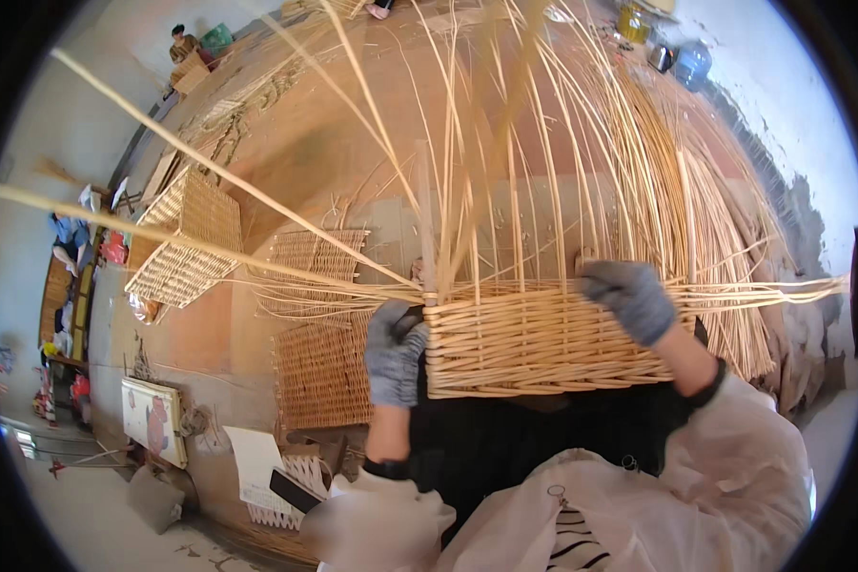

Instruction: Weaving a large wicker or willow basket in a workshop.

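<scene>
A partly woven wicker basket [543,348] rests on my lap, with long upright stakes [513,191] rising from it and loose weavers [767,291] sticking out sideways. My left hand [394,355], in a grey knitted glove, is closed on the basket's left corner, beside a flat wooden post [427,219]. My right hand [627,297], gloved the same way, is curled at the top edge of the weave toward the right; what its fingers hold is hidden.
Bundled rods [720,219] lie to the right. Woven panels [319,372] and a wicker basket [181,248] lie left, near boards [153,419] and a phone [294,491]. At the back are another person [186,48], a water jug [691,67] and a kettle [660,57].
</scene>
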`<state>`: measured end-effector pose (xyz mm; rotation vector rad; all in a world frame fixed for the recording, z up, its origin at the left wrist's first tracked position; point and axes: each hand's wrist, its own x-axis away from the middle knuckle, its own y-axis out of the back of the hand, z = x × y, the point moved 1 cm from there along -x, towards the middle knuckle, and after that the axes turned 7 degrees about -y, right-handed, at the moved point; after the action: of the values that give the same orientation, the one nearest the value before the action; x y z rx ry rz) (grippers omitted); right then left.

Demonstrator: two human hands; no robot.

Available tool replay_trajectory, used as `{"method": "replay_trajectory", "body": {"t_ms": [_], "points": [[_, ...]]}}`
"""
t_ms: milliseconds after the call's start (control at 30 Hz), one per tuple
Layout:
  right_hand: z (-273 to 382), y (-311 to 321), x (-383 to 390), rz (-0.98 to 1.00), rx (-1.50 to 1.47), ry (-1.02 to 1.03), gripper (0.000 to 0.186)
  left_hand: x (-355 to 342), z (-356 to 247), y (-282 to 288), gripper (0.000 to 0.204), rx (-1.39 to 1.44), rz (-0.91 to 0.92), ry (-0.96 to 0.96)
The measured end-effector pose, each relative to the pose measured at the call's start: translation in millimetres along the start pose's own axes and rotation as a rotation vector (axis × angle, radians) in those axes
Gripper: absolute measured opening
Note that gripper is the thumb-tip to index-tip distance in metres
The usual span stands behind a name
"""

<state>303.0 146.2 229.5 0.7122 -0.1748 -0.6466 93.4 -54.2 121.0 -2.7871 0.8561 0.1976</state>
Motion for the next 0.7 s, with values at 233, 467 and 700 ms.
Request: {"method": "replay_trajectory", "body": {"t_ms": [233, 467, 700], "points": [[197, -208, -46, -0.308, 1.364, 0.584, 0.014, -64, 1, 68, 0.055, -0.136, 0.716, 0.063], [35, -148, -9, -0.119, -1.073, -0.671, 0.022, -81, 9, 126, 0.046, -0.143, 0.89, 0.042], [-25, -89, -18, -0.193, -0.981, -0.821, 0.03, -34, -4, 65, 0.024, -0.653, 0.117, -0.162]]}}
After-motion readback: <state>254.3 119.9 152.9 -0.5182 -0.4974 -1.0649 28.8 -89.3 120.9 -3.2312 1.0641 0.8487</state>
